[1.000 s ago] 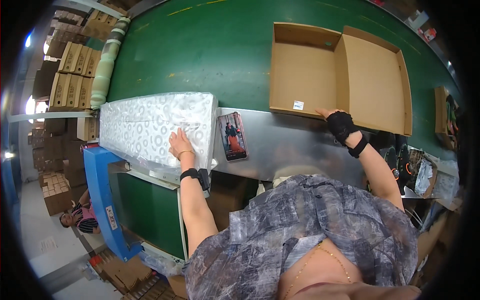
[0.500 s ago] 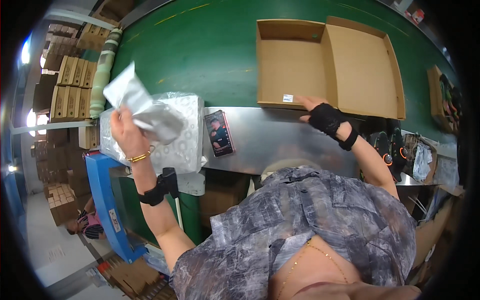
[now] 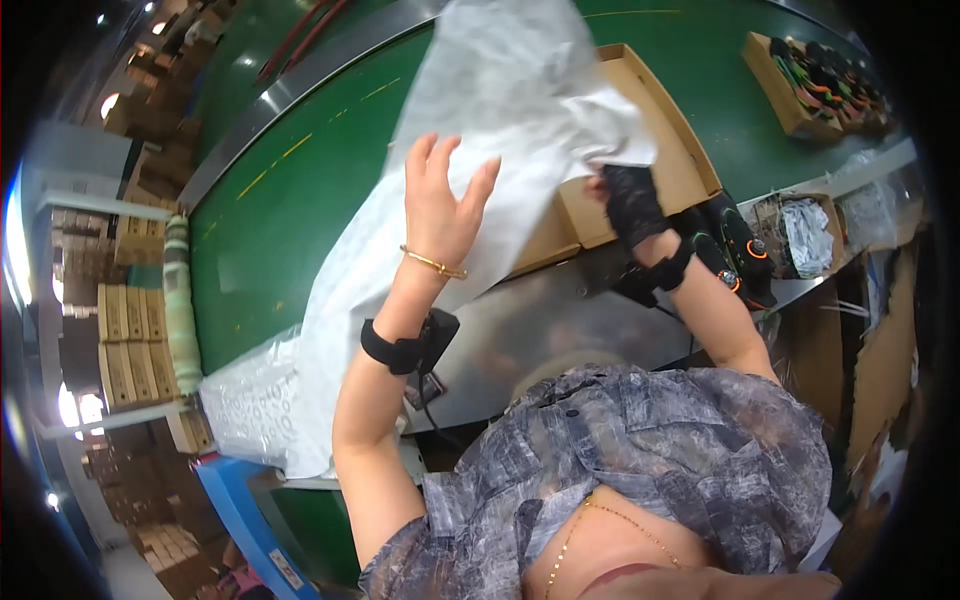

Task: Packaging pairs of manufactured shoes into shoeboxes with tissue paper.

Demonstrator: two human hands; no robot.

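Pale sheet (image 3: 500, 110): lengthwise, slants from the patterned stack (image 3: 245, 408) at left to the cardboard box (image 3: 685, 165)
Left hand (image 3: 438, 218): over it, fingers spread wide
Right hand (image 3: 634, 205): nearer the box, at sheet's edge, grip unclear

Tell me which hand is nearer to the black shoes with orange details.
Right. The right hand is just left of the black shoes; the left hand is much farther to their left, over the white sheet.
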